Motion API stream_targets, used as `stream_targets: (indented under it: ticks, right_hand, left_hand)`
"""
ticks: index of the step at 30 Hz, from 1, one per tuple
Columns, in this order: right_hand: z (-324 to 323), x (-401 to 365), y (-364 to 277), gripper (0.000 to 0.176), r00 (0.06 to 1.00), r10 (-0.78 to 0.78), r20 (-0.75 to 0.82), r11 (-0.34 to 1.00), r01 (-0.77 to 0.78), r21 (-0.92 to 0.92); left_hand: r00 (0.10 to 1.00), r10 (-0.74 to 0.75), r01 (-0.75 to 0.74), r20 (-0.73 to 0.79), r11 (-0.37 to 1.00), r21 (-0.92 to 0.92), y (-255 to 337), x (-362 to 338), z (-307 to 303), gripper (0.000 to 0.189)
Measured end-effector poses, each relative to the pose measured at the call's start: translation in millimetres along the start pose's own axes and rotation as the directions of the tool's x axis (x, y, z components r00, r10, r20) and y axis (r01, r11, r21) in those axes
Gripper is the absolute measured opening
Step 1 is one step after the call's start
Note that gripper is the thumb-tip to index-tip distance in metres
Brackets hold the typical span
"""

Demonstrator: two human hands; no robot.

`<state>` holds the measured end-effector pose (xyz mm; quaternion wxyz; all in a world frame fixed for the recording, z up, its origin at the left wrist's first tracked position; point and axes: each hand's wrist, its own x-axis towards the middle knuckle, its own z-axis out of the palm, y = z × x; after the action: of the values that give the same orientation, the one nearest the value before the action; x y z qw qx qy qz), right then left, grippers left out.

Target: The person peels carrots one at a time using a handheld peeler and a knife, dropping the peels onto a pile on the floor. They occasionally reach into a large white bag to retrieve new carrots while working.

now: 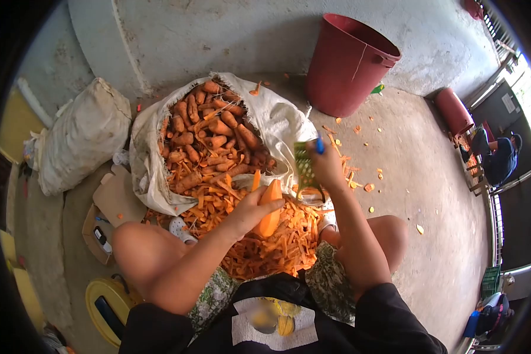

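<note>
gripping a peeled carrot [269,207], the left hand [249,207] closes around it; the right hand [326,168] is clamped on a peeler [306,171] above the peelings [277,245].

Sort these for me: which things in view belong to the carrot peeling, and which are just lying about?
In use:
- peeled carrot, in the left hand
- peeler, in the right hand
- open sack of unpeeled carrots
- pile of peelings

Lying about:
- red bucket
- closed sack
- cardboard box
</note>
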<state>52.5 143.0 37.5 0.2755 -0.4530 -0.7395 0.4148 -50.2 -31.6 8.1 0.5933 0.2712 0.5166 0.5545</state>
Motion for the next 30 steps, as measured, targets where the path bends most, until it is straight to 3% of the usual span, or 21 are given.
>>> stream_targets:
  ticks: [1,3,5,11,13,15,17,19,21,22,23,25,26,27,29,30]
  right_hand:
    - [1,-7,-3,0.018,0.967,-0.204,0.152,0.968,0.222,-0.114]
    - [0,-19,-12,0.017,0.903,-0.138,0.408,0.919,0.270,-0.287]
    - [-1,-35,-29,0.017,0.849,-0.173,0.500,0.860,0.378,-0.343]
    - [9,-44,-18,0.017,0.799,-0.132,0.587,0.816,0.424,-0.392]
    - [10,-44,-15,0.016,0.780,-0.141,0.610,0.850,0.411,-0.330]
    - [10,-41,-7,0.015,0.772,-0.162,0.615,0.872,0.403,-0.276]
    - [14,-35,4,0.015,0.766,-0.185,0.616,0.892,0.394,-0.221]
    - [23,-23,27,0.016,0.878,0.141,0.456,0.801,0.169,-0.574]
    - [36,-17,50,0.020,0.845,0.184,0.502,0.777,0.188,-0.600]
    - [44,-26,50,0.020,0.811,0.037,0.584,0.918,0.203,-0.340]
    - [52,-36,50,0.020,0.773,-0.128,0.621,0.978,0.202,-0.050]
    - [72,-47,57,0.020,0.683,-0.306,0.663,0.924,0.047,0.379]
    - [72,-54,53,0.022,0.676,-0.245,0.695,0.864,-0.174,0.473]
    - [75,-55,51,0.022,0.678,-0.246,0.692,0.864,-0.170,0.473]
    - [79,-55,52,0.023,0.794,0.013,0.607,0.758,-0.404,0.512]
    - [77,-50,50,0.024,0.795,0.047,0.604,0.711,-0.452,0.540]
  left_hand:
    - [0.996,0.081,-0.078,-0.040,0.994,0.076,0,0,0,0.046]
    - [0.983,0.164,-0.151,-0.077,0.976,0.155,2,0,-4,0.043]
    - [0.954,0.284,-0.203,-0.095,0.847,0.491,9,0,-14,0.041]
    - [0.921,0.371,-0.218,-0.117,0.741,0.635,22,-7,-19,0.034]
    - [0.922,0.374,-0.209,-0.101,0.700,0.683,28,-11,-18,0.032]
    - [0.875,0.482,-0.386,0.046,0.637,0.667,32,-16,-16,0.032]
    - [0.884,0.455,-0.413,0.108,0.652,0.636,40,-27,-10,0.032]
    - [0.888,0.422,-0.440,0.183,0.664,0.604,44,-32,-6,0.033]
    - [0.658,0.677,-0.729,0.330,0.462,0.506,46,-31,-3,0.035]
    - [0.605,0.710,-0.773,0.360,0.415,0.480,50,-29,0,0.033]
    - [0.605,0.710,-0.773,0.360,0.414,0.481,46,-26,0,0.033]
    - [0.661,0.678,-0.734,0.321,0.498,0.462,32,-18,-2,0.028]
    - [0.719,0.625,-0.678,0.305,0.532,0.507,31,-16,-3,0.026]
    - [0.716,0.627,-0.681,0.309,0.529,0.506,30,-13,-4,0.026]
    - [0.673,0.719,-0.685,0.173,0.517,0.513,28,-4,-10,0.028]
    - [0.633,0.762,-0.678,0.135,0.462,0.572,29,-3,-16,0.031]
